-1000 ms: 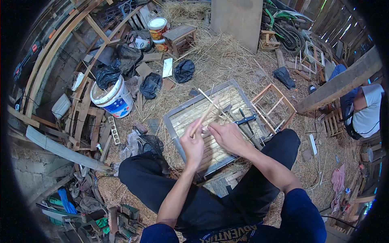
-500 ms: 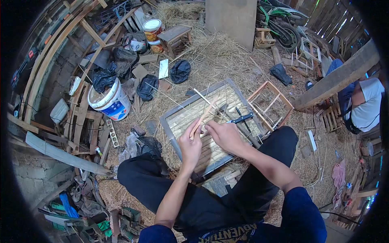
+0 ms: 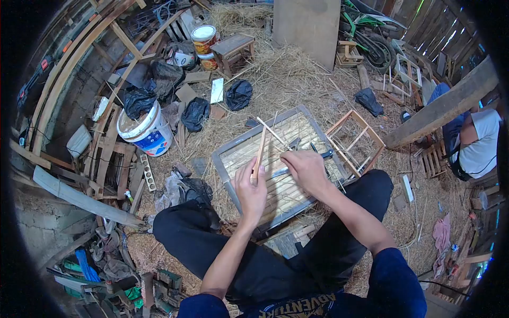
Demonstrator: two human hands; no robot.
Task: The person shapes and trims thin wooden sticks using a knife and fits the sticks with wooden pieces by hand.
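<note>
Strip of pale wood (image 3: 261,148) slants up from my left hand (image 3: 251,191), whose fingers are wrapped round its lower end; the hand and the strip are over the left part of the slatted counter (image 3: 238,140), and the strip's free end points to the counter's far edge. My right hand (image 3: 308,172) is over the counter's right half, closed on a knife (image 3: 279,172): the blade shows to the left of my fingers, just beside the strip, and the dark handle end pokes out on the other side. Another thin stick (image 3: 273,132) slants across the counter's far part, near the strip's tip. My knees are at the near side of the counter, one to its left and one to its right. Close by the counter's right edge is an open wooden frame (image 3: 359,139); well to its left stands a white bucket (image 3: 151,139). Beyond the counter's far edge lies a black bag (image 3: 238,94) on the straw. A person (image 3: 479,140) sits well to the counter's right.
</note>
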